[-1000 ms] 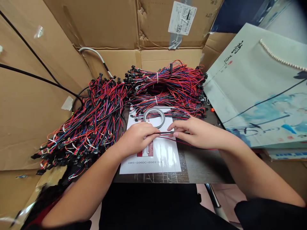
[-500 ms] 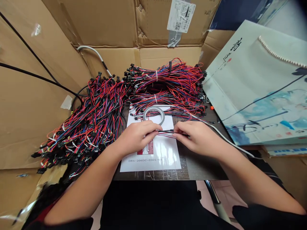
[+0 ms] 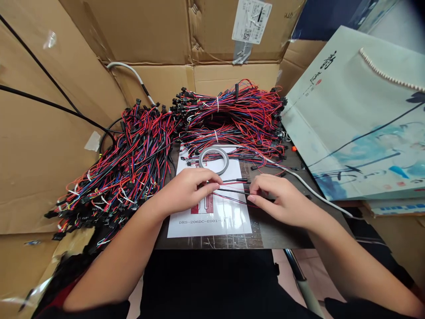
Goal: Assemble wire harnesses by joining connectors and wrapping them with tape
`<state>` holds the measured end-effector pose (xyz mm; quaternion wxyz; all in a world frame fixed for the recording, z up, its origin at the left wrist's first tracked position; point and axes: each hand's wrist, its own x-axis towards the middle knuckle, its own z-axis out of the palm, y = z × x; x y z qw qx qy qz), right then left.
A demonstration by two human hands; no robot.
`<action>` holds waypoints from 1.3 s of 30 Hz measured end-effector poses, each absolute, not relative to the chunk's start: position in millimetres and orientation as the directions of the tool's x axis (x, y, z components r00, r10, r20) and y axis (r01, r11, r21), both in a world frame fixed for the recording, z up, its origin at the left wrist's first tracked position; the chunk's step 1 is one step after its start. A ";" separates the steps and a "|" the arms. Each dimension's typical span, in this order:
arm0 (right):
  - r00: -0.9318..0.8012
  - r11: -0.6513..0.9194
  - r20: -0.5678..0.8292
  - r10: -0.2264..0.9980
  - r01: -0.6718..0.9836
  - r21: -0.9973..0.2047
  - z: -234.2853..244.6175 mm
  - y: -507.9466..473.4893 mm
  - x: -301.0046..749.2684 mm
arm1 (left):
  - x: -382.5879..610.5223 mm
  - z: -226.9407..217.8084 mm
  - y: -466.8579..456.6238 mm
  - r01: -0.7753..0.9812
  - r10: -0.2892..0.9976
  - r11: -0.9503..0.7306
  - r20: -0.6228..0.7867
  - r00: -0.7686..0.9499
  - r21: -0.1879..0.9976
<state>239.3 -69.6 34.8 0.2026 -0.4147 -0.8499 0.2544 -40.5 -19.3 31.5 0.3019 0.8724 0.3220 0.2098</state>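
Note:
My left hand [image 3: 186,189] rests on a white printed sheet [image 3: 229,212] and pinches the left end of a thin black-and-red wire harness [image 3: 234,190]. A little to the right, my right hand [image 3: 279,199] pinches the same wires, which stretch between both hands. Just beyond my fingers a grey roll of tape [image 3: 214,160] lies on the sheet. Behind it, a bundled pile of red, blue and black harnesses [image 3: 235,117] is stacked; a larger loose heap [image 3: 122,168] spreads to the left.
Cardboard boxes [image 3: 159,35] wall the left and back. A pale printed gift bag [image 3: 358,119] leans at the right. A white cable [image 3: 308,186] runs across the dark table [image 3: 282,230] towards the right. Black cords [image 3: 49,106] cross the left cardboard.
My right hand has slid rightwards and slightly nearer along the wires, widening the gap between the hands. The left hand has stayed in place. The white cable at the right has come into view.

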 end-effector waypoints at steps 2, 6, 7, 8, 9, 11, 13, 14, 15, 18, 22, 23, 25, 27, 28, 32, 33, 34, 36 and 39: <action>-0.580 0.556 0.172 0.796 0.589 -0.586 32.6 -75.1 235.6 | -39.7 31.5 -19.4 0.462 0.722 -0.570 0.145 0.677 0.680; -0.578 0.551 0.140 0.804 0.635 -0.541 23.2 -81.5 229.9 | -40.0 33.5 -18.9 0.441 0.722 -0.528 0.110 0.683 0.726; -0.571 0.543 0.124 0.811 0.658 -0.522 19.8 -81.7 229.4 | -40.5 34.5 -18.9 0.420 0.714 -0.520 0.107 0.692 0.744; -0.559 0.535 0.117 0.821 0.682 -0.498 16.2 -81.4 229.3 | -41.0 35.6 -18.9 0.396 0.700 -0.508 0.099 0.708 0.764; -0.541 0.532 0.126 0.831 0.708 -0.465 12.9 -80.7 229.6 | -41.4 36.4 -18.9 0.372 0.680 -0.495 0.084 0.729 0.785; -0.504 0.538 0.191 0.842 0.761 -0.363 7.4 -78.9 230.6 | -41.8 37.0 -19.0 0.343 0.636 -0.465 0.039 0.770 0.816; -0.485 0.552 0.285 0.827 0.796 -0.246 4.5 -77.9 232.2 | -41.7 35.6 -18.7 0.363 0.618 -0.436 -0.020 0.786 0.823; -0.489 0.562 0.318 0.812 0.801 -0.204 3.9 -78.2 233.3 | -41.4 34.3 -18.4 0.383 0.619 -0.432 -0.041 0.784 0.817; -0.492 0.571 0.342 0.800 0.800 -0.184 3.8 -79.0 234.5 | -41.2 32.9 -17.9 0.401 0.628 -0.436 -0.047 0.777 0.805; -0.490 0.603 0.406 0.771 0.768 -0.218 3.7 -85.1 239.3 | -40.7 28.9 -16.0 0.427 0.669 -0.496 0.019 0.743 0.756; -0.541 0.681 0.440 0.717 0.678 -0.275 -1.3 -95.3 245.2 | -41.6 26.9 -14.1 0.466 0.745 -0.500 0.088 0.661 0.730; -0.561 0.692 0.427 0.709 0.672 -0.265 -3.3 -96.9 245.9 | -42.0 26.8 -14.0 0.469 0.758 -0.484 0.086 0.646 0.739; -0.592 0.692 0.379 0.711 0.685 -0.228 -7.5 -98.8 246.3 | -42.6 26.7 -14.1 0.457 0.768 -0.462 0.085 0.635 0.760; -0.615 0.686 0.322 0.720 0.701 -0.193 -10.9 -99.4 246.2 | -42.6 26.6 -14.5 0.437 0.764 -0.448 0.081 0.640 0.780; -0.625 0.685 0.297 0.722 0.705 -0.184 -12.2 -99.4 246.4 | -42.4 26.5 -14.8 0.426 0.764 -0.436 0.075 0.641 0.793; -0.659 0.697 0.233 0.715 0.695 -0.174 -14.9 -99.7 249.4 | -41.2 26.8 -15.6 0.352 0.825 -0.281 0.038 0.564 0.893; -0.668 0.703 0.220 0.711 0.689 -0.177 -15.3 -99.8 250.6 | -41.3 26.9 -15.4 0.319 0.853 -0.236 0.038 0.520 0.918; -0.676 0.707 0.209 0.707 0.683 -0.180 -15.7 -99.9 251.8 | -41.7 27.0 -15.0 0.282 0.880 -0.201 0.046 0.473 0.938; -0.676 0.705 0.198 0.710 0.686 -0.183 -17.3 -99.4 254.1 | -42.8 26.8 -13.9 0.201 0.920 -0.168 0.080 0.384 0.965; -0.619 0.658 0.224 0.753 0.717 -0.230 -21.9 -96.5 258.6 | -44.3 25.6 -12.2 0.072 0.948 -0.150 0.123 0.293 0.986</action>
